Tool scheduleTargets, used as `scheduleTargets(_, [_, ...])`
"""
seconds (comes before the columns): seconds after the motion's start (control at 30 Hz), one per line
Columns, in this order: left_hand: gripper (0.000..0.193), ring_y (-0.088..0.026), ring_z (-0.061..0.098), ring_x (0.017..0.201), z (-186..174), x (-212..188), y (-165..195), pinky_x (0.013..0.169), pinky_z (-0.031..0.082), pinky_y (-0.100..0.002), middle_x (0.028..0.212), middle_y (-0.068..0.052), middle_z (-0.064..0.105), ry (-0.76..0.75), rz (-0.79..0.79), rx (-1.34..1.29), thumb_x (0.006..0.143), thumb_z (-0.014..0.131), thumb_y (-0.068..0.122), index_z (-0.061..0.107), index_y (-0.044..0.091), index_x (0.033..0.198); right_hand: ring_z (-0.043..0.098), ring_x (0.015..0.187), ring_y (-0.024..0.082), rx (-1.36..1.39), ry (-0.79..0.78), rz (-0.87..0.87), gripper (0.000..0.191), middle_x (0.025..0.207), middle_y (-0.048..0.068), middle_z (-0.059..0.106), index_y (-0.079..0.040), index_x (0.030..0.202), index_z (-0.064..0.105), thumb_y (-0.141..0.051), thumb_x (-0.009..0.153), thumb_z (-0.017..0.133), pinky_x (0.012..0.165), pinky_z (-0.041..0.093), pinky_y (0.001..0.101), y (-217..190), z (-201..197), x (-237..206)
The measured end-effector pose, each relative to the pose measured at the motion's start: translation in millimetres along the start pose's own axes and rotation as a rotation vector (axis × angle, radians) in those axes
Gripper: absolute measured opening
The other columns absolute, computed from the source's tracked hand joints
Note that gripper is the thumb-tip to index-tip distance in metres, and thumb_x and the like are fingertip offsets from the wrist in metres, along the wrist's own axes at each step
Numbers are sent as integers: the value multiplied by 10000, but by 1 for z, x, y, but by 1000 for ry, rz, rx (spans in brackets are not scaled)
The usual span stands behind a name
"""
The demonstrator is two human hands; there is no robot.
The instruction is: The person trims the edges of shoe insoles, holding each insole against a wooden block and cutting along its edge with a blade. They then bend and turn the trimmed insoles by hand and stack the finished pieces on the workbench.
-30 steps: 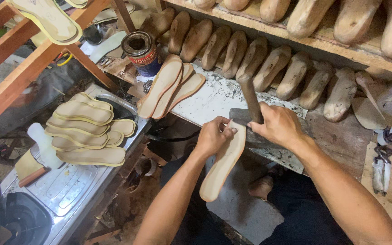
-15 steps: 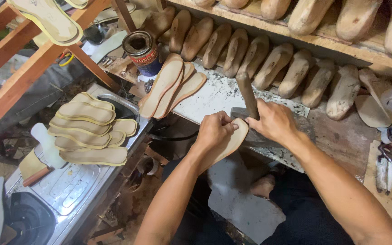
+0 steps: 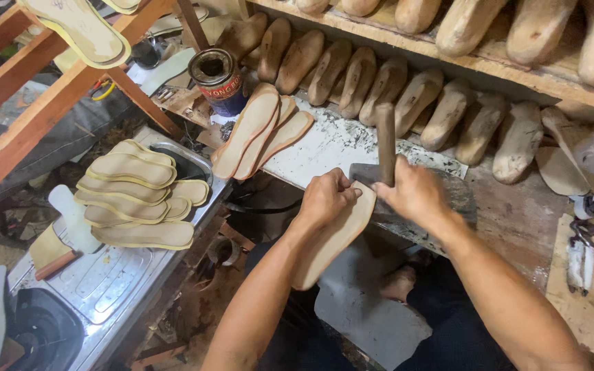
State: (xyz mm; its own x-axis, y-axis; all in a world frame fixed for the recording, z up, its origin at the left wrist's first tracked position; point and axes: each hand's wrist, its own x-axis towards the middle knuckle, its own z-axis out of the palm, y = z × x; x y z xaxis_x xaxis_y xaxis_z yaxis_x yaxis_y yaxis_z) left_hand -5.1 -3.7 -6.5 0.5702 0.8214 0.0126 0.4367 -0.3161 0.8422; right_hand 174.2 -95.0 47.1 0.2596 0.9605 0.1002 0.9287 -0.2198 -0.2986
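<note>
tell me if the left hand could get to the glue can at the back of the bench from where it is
Probably yes. The left hand is busy holding an insole, but only flat insoles lie between it and the can, so nothing tall blocks the way.

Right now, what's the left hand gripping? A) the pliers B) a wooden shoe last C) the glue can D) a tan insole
D: the left hand grips the upper end of a tan insole at the bench edge, while the right hand holds a hammer beside it.
</note>
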Motion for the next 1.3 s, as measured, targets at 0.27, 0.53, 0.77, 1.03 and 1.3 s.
scheduleTargets(0.27, [412, -344, 742, 769, 4, -11, 3, 726, 553, -450, 764, -147, 758, -2, -71, -42, 819, 737, 371, 577, 64, 1041, 701, 612, 367, -13, 27, 102, 448, 691, 167, 704, -40, 945, 607, -413, 829, 826, 594, 542, 482, 0, 1, -13])
scheduleTargets(0.53, [384, -343, 733, 719, 12, -20, 9, 699, 547, -452, 710, -146, 729, 54, -109, -59, 838, 736, 328, 556, 55, 1040, 696, 625, 394, 112, 85, 153, 450, 742, 189, 702, -14, 979, 611, -385, 819, 808, 569, 555, 508, -2, 4, -32])
scheduleTargets(0.77, [367, -335, 741, 707, 12, -28, 16, 698, 554, -448, 702, -146, 722, 70, -143, -88, 853, 726, 298, 553, 46, 1057, 687, 626, 382, 74, 273, 69, 437, 704, 178, 686, -24, 871, 632, -401, 796, 840, 593, 543, 507, 6, 12, -47])
scheduleTargets(1.03, [472, -249, 699, 628, 26, -27, -10, 642, 542, -378, 651, -97, 696, 89, -114, -245, 853, 747, 265, 525, 15, 1187, 718, 738, 384, 121, 106, 273, 497, 806, 186, 729, -53, 994, 646, -436, 758, 857, 689, 565, 497, 21, 8, -65])
scheduleTargets(1.3, [232, -122, 611, 772, 34, -67, -57, 718, 515, -310, 914, -28, 640, -14, -225, -1309, 1068, 581, 204, 596, 18, 1206, 716, 804, 380, 52, 14, 417, 594, 835, 201, 731, -49, 1059, 637, -513, 754, 848, 769, 555, 503, 68, -9, -58])
